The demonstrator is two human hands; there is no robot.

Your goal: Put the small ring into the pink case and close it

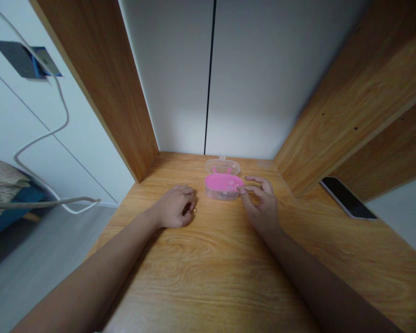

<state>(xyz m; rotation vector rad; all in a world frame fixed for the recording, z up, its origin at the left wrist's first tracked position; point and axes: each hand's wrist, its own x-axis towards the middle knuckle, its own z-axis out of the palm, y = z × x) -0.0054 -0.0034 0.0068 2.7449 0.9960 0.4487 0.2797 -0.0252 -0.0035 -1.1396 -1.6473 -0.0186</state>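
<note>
A small oval plastic box (215, 196) with clear walls and a pink inner surface (219, 181) stands on the wooden surface. Its clear lid (211, 164) is tipped back behind it. Several small pale ring shapes (231, 182) show on the right part of the pink. My left hand (176, 206) rests left of the box, fingers curled, pinching a small ring (195, 210) at the fingertips. Over the box's right front edge, my right hand (262, 206) has thumb and index tips pressed together beside one pale ring shape; whether that is in the pinch is unclear.
A dark-screened phone (348, 199) lies on the right, by the wooden side panel (333, 120). Grey-white panels (180, 92) close off the back. On the left a white cable (64, 101) hangs past a wall socket (21, 58). The wooden surface (208, 273) extends towards me.
</note>
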